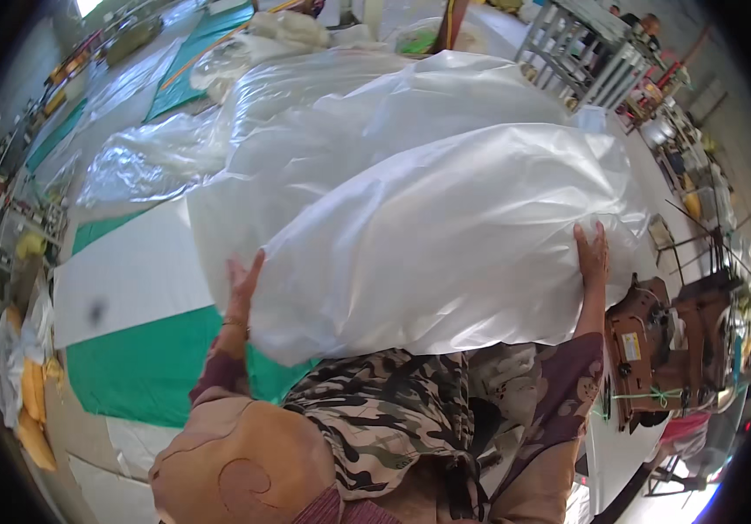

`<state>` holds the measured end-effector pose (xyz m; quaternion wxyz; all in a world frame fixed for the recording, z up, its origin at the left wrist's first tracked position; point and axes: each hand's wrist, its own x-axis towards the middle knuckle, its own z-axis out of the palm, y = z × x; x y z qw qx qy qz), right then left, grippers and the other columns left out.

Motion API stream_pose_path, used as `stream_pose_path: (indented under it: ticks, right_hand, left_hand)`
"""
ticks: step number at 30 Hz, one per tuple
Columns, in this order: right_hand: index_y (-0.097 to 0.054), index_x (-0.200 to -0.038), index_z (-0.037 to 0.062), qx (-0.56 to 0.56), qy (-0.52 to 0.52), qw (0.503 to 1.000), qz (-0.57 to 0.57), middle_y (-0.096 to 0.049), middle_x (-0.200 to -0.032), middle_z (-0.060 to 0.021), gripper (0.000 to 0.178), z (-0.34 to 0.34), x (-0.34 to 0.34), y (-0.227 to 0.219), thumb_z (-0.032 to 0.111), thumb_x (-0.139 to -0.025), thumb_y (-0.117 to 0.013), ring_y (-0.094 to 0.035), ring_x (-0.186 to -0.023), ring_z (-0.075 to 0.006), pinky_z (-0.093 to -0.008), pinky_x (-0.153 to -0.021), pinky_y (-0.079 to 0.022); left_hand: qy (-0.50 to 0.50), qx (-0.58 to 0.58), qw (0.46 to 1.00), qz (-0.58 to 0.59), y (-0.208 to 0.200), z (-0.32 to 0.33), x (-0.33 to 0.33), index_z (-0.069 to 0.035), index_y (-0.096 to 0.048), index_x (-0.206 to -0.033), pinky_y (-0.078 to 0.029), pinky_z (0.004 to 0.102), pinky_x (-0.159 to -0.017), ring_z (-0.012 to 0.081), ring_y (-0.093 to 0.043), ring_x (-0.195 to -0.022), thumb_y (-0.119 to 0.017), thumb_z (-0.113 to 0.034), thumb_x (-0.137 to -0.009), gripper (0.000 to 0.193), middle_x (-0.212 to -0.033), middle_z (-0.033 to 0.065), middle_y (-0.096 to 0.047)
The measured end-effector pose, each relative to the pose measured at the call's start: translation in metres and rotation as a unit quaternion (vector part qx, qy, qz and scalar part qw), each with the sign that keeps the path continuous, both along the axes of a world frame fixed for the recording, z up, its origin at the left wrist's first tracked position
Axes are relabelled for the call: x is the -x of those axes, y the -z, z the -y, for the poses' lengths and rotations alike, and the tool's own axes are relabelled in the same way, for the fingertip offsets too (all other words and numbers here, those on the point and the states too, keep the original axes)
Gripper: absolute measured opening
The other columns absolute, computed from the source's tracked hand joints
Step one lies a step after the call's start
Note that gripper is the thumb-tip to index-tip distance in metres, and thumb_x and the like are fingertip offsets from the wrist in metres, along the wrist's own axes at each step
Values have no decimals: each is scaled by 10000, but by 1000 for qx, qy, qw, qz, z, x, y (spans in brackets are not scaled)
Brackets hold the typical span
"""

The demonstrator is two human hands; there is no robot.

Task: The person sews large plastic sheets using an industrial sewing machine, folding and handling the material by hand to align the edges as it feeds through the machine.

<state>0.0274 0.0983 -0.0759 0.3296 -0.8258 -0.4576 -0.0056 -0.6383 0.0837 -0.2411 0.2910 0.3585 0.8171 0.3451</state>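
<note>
Spanning the frame's centre is a billowing white sheet [428, 253]. The left hand [242, 281], left of centre, meets its edge, fingers spread; the right hand [595, 255], at centre right, lies against it, fingers extended, grip unclear. Green sheeting [139, 362] shows lower left.

Silvery-white sheeting [445, 253] gleams here, plain green sheet [144, 367] to its lower left, black-and-cream camouflage clothing [375, 393] below it, brown machine [646, 310] on its right!

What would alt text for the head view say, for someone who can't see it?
A person's left grip and right grip are at opposite sides of billowing, shiny white sheeting. Green sheeting shows at left, brown machinery at right.
</note>
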Motion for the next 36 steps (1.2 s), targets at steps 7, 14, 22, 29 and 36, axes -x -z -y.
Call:
stream_pose_path:
  ticks: [7,14,22,29,36]
  right_hand:
    - [-328,-1514,158,104,-120,981,112,-398,-1504,-171,954,32,50,21,517,-735,-744,-352,-1390,-365,-479,-1134,-268]
    - [-331,-1486,58,17,-162,984,70,-417,-1459,-193,940,129,154,18,364,-721,-783,-336,-1382,-343,-450,-1146,-213]
    - [-386,-1425,59,-75,-43,993,-85,-450,-1425,-186,810,319,202,8,323,-751,-749,-383,-1332,-341,-442,-1113,-262]
    - [-434,-1371,60,-147,197,965,-88,-479,-1395,-180,697,472,248,23,287,-776,-719,-424,-1287,-339,-435,-1084,-305]
    - [-482,-1317,61,-164,544,816,109,-509,-1365,-174,586,661,266,32,251,-802,-689,-465,-1243,-337,-429,-1055,-347]
  left_hand:
    - [287,27,953,92,86,20,-36,-77,-326,-1475,-373,432,-1071,408,-372,-1336,-713,-158,-844,745,-1508,242,-261]
    - [563,-54,822,65,-24,7,-114,-49,-396,-1401,-418,422,-1015,395,-443,-1262,-702,-182,-859,636,-1427,241,-353]
    - [865,-178,467,37,-189,35,-271,-17,-476,-1317,-469,411,-950,380,-524,-1177,-689,-209,-877,525,-1334,240,-457]
    - [941,-312,117,62,-331,121,-311,11,-546,-1244,-513,402,-893,367,-595,-1103,-678,-232,-892,447,-1253,239,-549]
    - [918,-376,-53,114,-404,187,-310,39,-616,-1170,-558,392,-837,355,-666,-1029,-666,-256,-908,398,-1172,238,-641]
